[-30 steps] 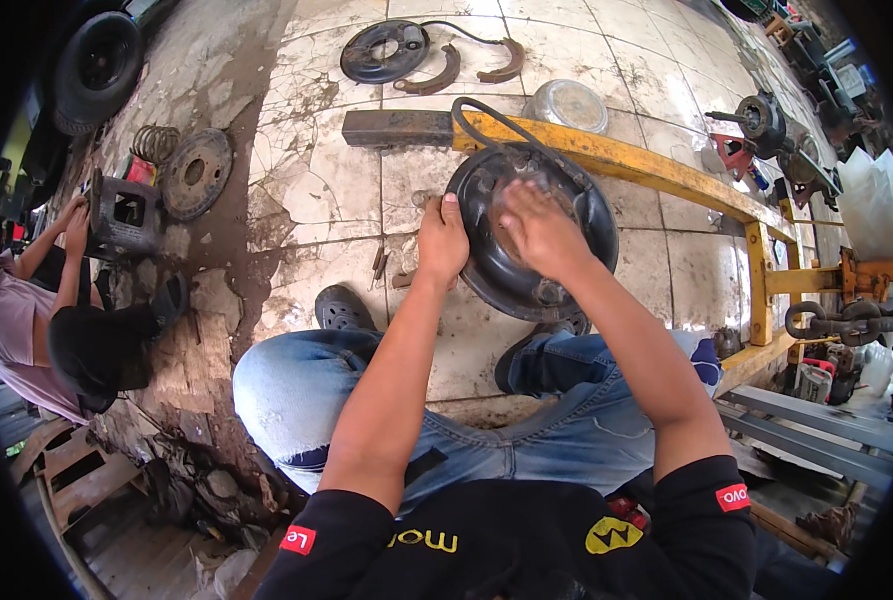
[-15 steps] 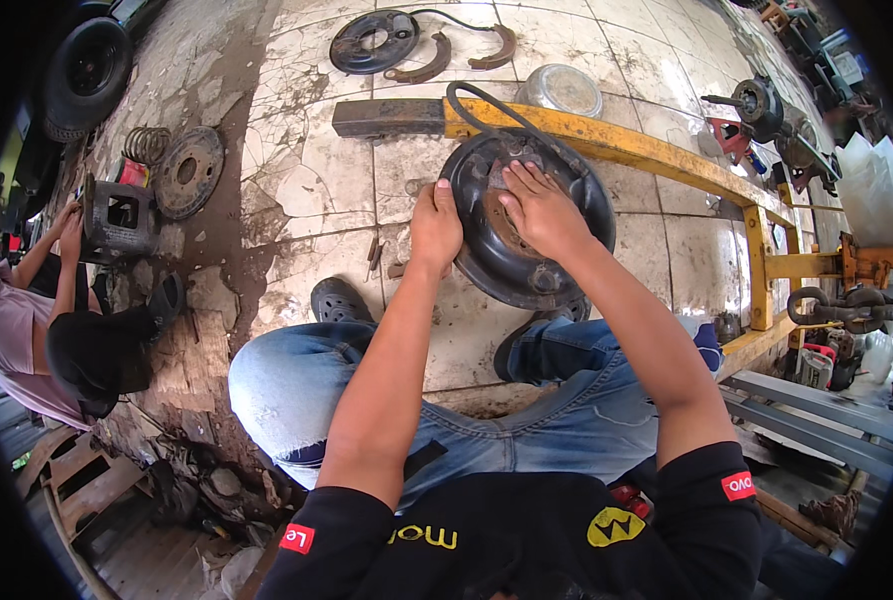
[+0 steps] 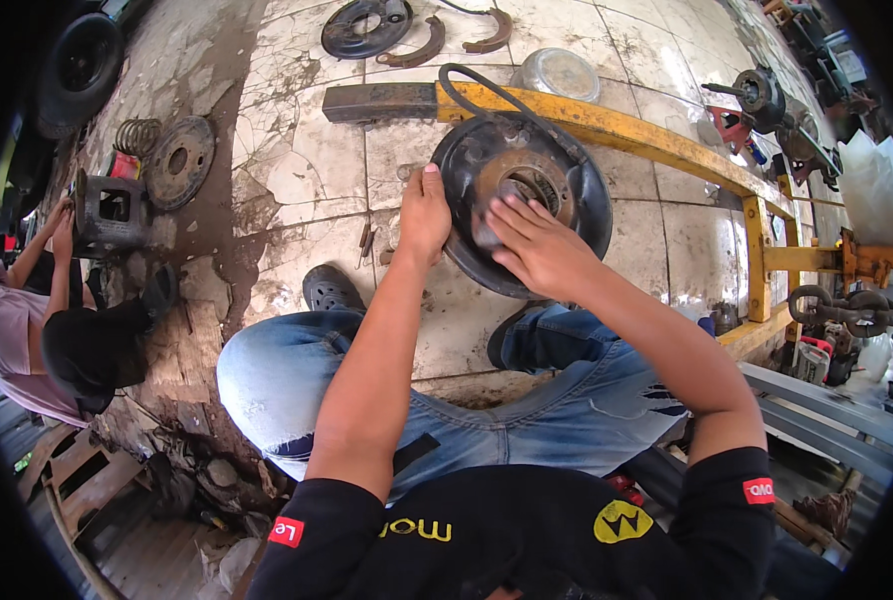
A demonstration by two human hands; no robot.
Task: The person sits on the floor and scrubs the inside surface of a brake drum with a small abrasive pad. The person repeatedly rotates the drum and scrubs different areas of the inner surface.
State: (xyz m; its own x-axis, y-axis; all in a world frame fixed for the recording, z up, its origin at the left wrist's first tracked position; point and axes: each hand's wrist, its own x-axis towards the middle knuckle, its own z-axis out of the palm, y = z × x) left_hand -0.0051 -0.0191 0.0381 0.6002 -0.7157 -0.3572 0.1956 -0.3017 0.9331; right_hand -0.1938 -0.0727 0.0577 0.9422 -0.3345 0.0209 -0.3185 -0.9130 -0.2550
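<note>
Left hand clamps the plate at nine o'clock, right hand lies flat near six; best press evenly.

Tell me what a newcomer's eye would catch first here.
Probably the black brake backing plate at centre, with the left grip on its left rim and the right grip over its face. Next, the yellow beam just beyond it, then two curved brake shoes on the tiled floor near the top.
</note>
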